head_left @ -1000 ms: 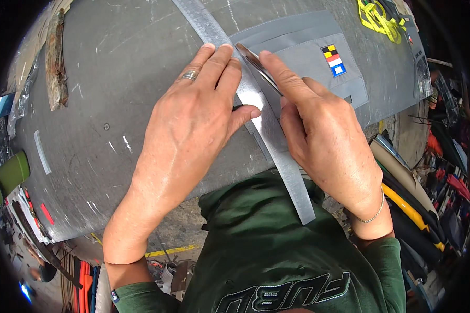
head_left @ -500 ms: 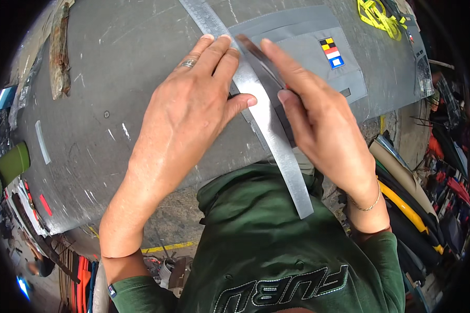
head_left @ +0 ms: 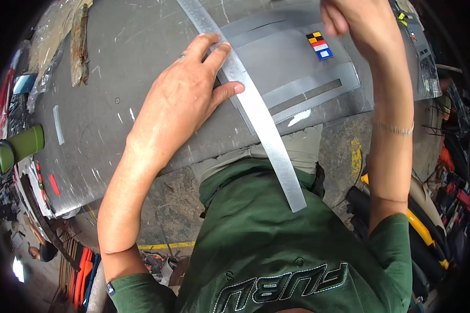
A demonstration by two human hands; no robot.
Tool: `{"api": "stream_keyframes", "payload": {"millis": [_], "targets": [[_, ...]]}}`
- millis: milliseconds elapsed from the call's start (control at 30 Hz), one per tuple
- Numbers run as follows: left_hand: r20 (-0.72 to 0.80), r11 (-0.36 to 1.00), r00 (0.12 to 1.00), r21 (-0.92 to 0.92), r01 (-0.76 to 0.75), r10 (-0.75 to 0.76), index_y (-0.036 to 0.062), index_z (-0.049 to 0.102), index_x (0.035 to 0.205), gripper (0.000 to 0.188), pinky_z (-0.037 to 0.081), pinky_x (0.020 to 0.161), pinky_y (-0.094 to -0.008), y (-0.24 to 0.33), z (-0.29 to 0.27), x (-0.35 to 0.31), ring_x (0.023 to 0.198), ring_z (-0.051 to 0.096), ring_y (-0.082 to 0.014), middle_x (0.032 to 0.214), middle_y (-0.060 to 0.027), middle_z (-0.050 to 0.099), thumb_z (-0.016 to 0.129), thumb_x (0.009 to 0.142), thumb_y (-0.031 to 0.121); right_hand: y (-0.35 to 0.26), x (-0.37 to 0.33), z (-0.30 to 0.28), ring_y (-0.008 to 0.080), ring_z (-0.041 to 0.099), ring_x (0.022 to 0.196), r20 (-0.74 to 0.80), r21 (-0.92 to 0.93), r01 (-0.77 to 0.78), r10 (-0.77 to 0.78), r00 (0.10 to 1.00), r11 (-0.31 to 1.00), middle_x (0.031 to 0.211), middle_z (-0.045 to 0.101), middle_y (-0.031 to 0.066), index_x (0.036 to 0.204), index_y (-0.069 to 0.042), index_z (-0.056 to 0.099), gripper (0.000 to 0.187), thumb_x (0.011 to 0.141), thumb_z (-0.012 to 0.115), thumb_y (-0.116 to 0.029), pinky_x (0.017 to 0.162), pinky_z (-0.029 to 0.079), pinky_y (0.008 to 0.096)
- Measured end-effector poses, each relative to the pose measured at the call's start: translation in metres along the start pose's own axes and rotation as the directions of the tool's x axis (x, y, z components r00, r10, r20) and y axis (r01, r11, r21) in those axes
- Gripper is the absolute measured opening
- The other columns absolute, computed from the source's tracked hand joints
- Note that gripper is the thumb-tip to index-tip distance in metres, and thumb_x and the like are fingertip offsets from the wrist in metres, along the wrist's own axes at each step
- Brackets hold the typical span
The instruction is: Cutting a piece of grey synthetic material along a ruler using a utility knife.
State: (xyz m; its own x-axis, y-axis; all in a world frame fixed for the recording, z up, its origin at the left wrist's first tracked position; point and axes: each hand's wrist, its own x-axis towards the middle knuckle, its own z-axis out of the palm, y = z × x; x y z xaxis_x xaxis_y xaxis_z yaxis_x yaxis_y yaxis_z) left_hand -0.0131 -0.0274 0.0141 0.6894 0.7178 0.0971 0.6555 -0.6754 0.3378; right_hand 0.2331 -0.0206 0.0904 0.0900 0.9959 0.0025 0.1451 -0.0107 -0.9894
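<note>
My left hand (head_left: 177,96) presses down on a long metal straightedge (head_left: 263,120), fingertips and thumb spread along it. The straightedge slants from the top of the view down to my shirt, its near end beyond the table edge. It lies across the left side of a grey fabric panel (head_left: 266,62) on the table. A patch of small coloured flags (head_left: 319,46) sits on the panel, and a long slot shows near its lower edge. At the top right my right hand (head_left: 352,21) is raised over the panel, its fingers curled; what they hold is hidden.
The dark, scratched worktable (head_left: 125,68) bears a worn wooden strip (head_left: 80,47) at the far left. A green roll (head_left: 23,148) lies by its left edge. Rolls of material, one yellow (head_left: 420,227), stand at the lower right. Another person (head_left: 47,251) is at the lower left.
My right hand has moved up and away from the straightedge, and the blade it held no longer shows. The slot near the panel's lower edge is now uncovered. My left hand stays on the straightedge.
</note>
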Motion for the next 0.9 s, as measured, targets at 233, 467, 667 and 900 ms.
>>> {"api": "stream_keyframes", "payload": {"millis": [233, 467, 667, 900], "targets": [[-0.047, 0.993, 0.996, 0.093, -0.074, 0.079, -0.0039, 0.064, 0.129, 0.058, 0.058, 0.094, -0.0445, 0.000, -0.001, 0.003, 0.110, 0.069, -0.0384, 0.132, -0.0194, 0.064, 0.074, 0.090, 0.038, 0.037, 0.089, 0.027, 0.0123, 0.068, 0.071, 0.280, -0.229, 0.518, -0.454, 0.846, 0.824, 0.082, 0.073, 0.0063, 0.105, 0.004, 0.067, 0.031, 0.097, 0.070, -0.026, 0.069, 0.056, 0.0281], [-0.018, 0.993, 0.997, 0.090, -0.074, 0.076, -0.0046, 0.064, 0.127, 0.058, 0.058, 0.093, -0.0441, -0.001, -0.004, 0.005, 0.108, 0.069, -0.0381, 0.130, -0.0200, 0.065, 0.077, 0.088, 0.036, 0.052, 0.108, 0.097, 0.0128, 0.059, 0.051, 0.237, 0.382, 0.092, -0.194, 0.952, 0.919, 0.068, 0.062, 0.0018, 0.091, -0.006, 0.062, 0.041, 0.107, 0.049, -0.041, 0.047, 0.048, 0.0286], [-0.006, 0.998, 1.000, 0.062, -0.028, 0.028, -0.0042, 0.063, 0.127, 0.057, 0.059, 0.092, -0.0438, -0.001, -0.005, 0.004, 0.107, 0.069, -0.0389, 0.129, -0.0203, 0.065, 0.078, 0.087, 0.034, 0.064, 0.122, 0.135, 0.0135, 0.051, 0.044, -0.009, 0.223, -0.413, 0.425, 0.905, 0.883, 0.057, 0.054, 0.0018, 0.082, -0.008, 0.059, 0.056, 0.108, 0.036, -0.052, 0.042, 0.040, 0.0290], [0.046, 0.999, 0.998, 0.026, 0.034, -0.035, 0.0007, 0.065, 0.131, 0.060, 0.057, 0.096, -0.0449, 0.000, -0.007, 0.006, 0.113, 0.068, -0.0389, 0.136, -0.0169, 0.063, 0.077, 0.088, 0.041, 0.102, 0.128, 0.130, 0.0184, 0.046, 0.038, 0.185, 0.307, -0.194, 0.141, 0.973, 0.932, 0.052, 0.052, 0.0072, 0.075, -0.005, 0.057, 0.061, 0.107, 0.037, -0.053, 0.039, 0.040, 0.0337]]}}
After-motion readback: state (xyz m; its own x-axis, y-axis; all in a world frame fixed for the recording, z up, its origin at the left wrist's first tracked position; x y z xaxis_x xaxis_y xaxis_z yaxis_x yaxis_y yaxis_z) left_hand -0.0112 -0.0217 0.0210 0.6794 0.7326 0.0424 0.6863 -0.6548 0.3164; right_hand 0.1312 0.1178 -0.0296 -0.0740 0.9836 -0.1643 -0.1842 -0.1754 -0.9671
